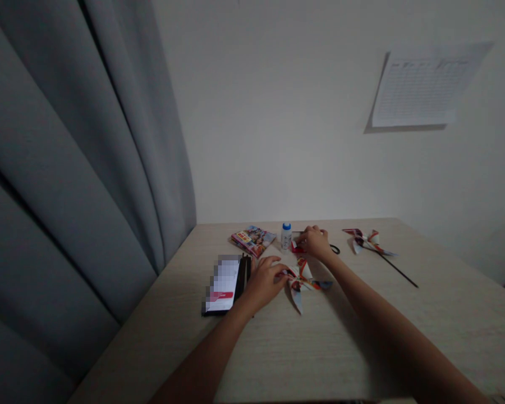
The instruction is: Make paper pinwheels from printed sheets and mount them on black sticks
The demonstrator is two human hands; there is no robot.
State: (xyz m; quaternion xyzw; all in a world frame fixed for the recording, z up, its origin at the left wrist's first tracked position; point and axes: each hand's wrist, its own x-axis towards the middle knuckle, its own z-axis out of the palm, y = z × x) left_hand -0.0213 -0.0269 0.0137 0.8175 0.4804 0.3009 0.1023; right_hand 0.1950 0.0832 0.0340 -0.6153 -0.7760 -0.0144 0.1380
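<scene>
A paper pinwheel point(303, 278) with colourful printed blades lies on the table, its left blade between the thumb and fingers of my left hand point(266, 279). Farther back, my right hand point(314, 242) is closed, with bent fingers reaching down at a small red and white object point(295, 247); my fingers partly cover it. What they grip there is hidden. A black loop point(335, 249), like a scissors handle, shows just right of that hand. Left of the red object stands a clear glue bottle point(285, 238) with a blue cap.
A second pinwheel point(372, 242) on a dark stick lies at the right. Colourful booklets point(252, 240) lie at the back left. A phone or tablet point(224, 285) with a lit screen rests beside dark sticks point(244, 272). A grey curtain point(109, 168) borders the table's left side.
</scene>
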